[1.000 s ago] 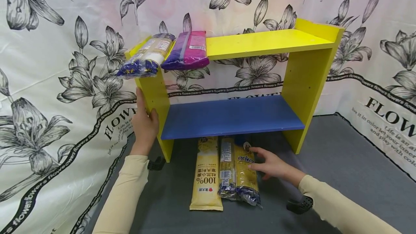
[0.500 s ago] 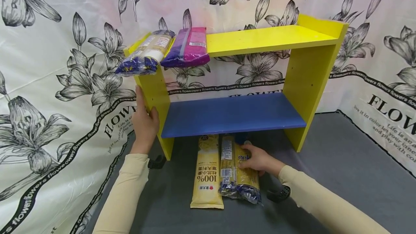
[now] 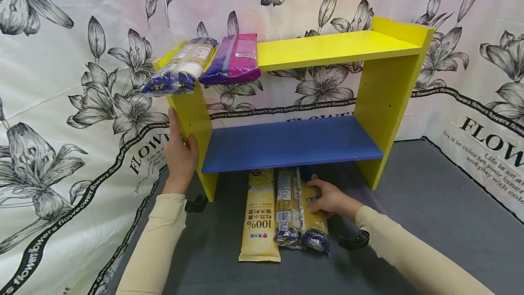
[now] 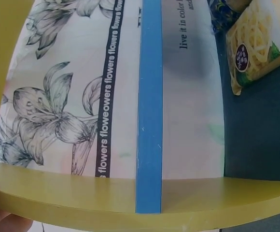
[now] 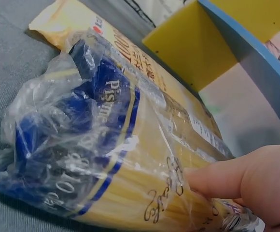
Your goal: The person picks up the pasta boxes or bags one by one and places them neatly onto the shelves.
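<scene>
The right hand [image 3: 333, 199] grasped the rightmost pasta packet [image 3: 314, 223] in its fingers [image 3: 316, 183], seemingly securing it for a level lift, while the left hand [image 3: 180, 160] clasped the shelf unit [image 3: 290, 144].

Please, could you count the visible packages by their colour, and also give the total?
Clear packages with blue ends: 3
Yellow package: 1
Pink-purple package: 1
Total: 5
</scene>
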Demonstrator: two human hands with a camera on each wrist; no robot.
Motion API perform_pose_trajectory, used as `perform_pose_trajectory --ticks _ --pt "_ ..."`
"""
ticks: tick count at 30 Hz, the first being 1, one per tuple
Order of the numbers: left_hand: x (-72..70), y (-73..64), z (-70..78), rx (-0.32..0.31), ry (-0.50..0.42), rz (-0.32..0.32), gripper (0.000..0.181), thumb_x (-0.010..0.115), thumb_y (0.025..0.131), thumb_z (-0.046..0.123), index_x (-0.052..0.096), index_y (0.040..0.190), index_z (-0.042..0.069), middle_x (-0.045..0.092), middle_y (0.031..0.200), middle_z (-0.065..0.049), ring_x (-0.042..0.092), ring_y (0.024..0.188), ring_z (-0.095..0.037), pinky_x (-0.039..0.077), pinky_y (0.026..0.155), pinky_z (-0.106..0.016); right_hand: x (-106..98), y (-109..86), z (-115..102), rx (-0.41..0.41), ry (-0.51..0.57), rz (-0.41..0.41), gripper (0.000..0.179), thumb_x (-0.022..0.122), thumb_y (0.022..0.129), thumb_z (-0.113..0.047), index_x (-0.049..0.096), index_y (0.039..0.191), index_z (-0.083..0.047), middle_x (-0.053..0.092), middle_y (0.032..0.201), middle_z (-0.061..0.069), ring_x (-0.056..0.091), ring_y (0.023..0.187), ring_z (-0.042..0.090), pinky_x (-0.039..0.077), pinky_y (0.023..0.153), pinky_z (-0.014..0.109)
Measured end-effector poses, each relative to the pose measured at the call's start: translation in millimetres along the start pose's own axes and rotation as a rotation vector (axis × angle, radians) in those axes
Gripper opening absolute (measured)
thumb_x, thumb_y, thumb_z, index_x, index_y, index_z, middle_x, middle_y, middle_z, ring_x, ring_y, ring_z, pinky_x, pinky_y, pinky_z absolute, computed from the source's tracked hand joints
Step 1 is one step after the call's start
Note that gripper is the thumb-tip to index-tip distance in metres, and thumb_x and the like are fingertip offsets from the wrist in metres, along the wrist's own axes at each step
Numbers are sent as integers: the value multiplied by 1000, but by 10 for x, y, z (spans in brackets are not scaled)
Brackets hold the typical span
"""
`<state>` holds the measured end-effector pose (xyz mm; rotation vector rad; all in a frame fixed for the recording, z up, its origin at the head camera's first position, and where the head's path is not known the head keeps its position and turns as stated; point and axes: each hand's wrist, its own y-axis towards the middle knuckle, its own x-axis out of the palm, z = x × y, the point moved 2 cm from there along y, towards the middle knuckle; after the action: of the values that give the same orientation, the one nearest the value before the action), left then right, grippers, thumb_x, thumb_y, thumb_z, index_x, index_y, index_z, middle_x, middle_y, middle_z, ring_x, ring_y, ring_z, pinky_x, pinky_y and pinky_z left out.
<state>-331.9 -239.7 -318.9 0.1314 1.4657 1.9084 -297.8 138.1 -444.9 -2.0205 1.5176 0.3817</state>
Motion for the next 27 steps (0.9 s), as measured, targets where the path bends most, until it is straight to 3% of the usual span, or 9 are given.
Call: perform_pose_trajectory --ticks 4,10,20,27 --pt "-3 -14 7 -20 -1 -1 68 52 97 -2 25 159 -3 55 66 -28 39 43 -29 32 48 -36 -52 -43 77 -5 49 -19 84 78 80 5 38 154 -3 52 127 30 65 86 28 58 59 42" --pt "-2 -4 11 -15 1 2 68 54 96 -2 25 159 -4 56 68 -29 43 44 -33 32 49 -37 -113 -203 197 -43 127 -90 84 76 81 6 37 155 -2 52 129 28 66 78 24 56 57 40" --pt "3 -14 -4 -23 -1 0 69 54 96 -3 25 159 -3 55 67 -28 43 44 -32 32 49 -36 -210 -523 438 -125 247 -232 88 73 78 9 31 155 4 49 133 34 64 84 24 57 61 40" --pt "-11 -9 11 -26 -1 -1 69 54 96 -2 25 159 -2 56 67 -28 44 44 -34 33 48 -36 -254 -721 589 -176 231 -270 86 75 75 5 37 152 5 46 136 37 58 96 25 56 69 37"
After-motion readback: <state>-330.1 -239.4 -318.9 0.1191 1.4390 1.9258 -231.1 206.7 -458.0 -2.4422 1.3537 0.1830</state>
